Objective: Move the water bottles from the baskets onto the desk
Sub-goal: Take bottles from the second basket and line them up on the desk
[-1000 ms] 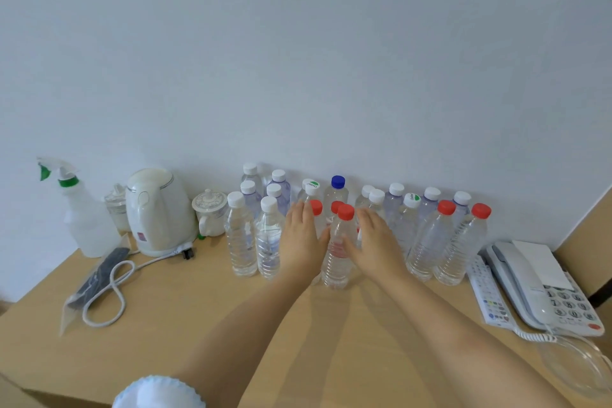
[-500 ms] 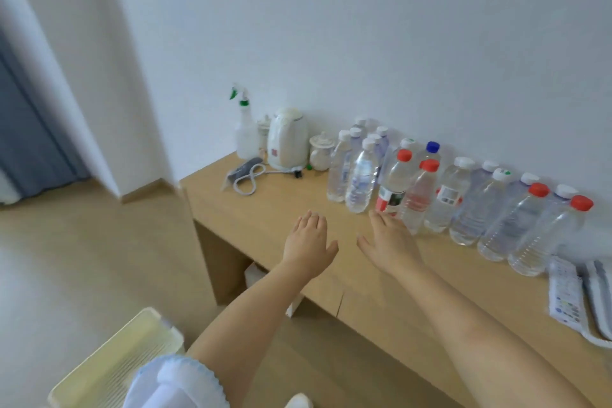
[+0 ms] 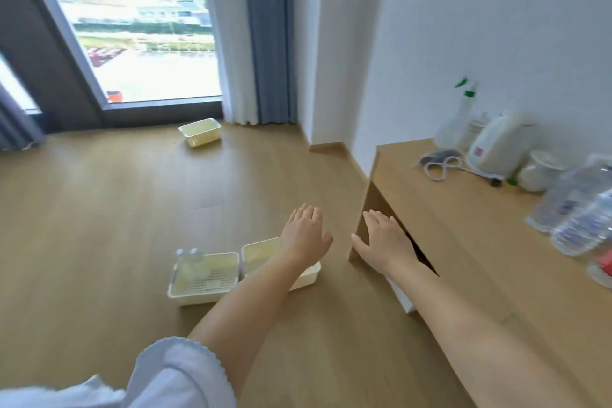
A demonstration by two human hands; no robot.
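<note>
Two pale yellow baskets stand side by side on the wooden floor. The left basket [image 3: 202,288] holds two clear water bottles [image 3: 189,260] in its far left corner. The right basket [image 3: 256,250] is partly covered by my left arm. My left hand [image 3: 306,235] hovers over it, fingers straight, holding nothing. My right hand [image 3: 382,242] is stretched out flat beside the desk's left end, also holding nothing. Several blurred water bottles [image 3: 576,212] stand on the desk [image 3: 463,225] at the right edge of view.
A third yellow basket [image 3: 200,132] lies far off near the window and grey curtains [image 3: 268,33]. On the desk stand a white kettle [image 3: 496,149] with its cord, a spray bottle [image 3: 458,119] and a white pot [image 3: 538,170]. A white box sits under the desk.
My view has swung left, away from the row of bottles on the desk toward the floor and baskets. Both hands left the bottles and now hover open over the floor.
</note>
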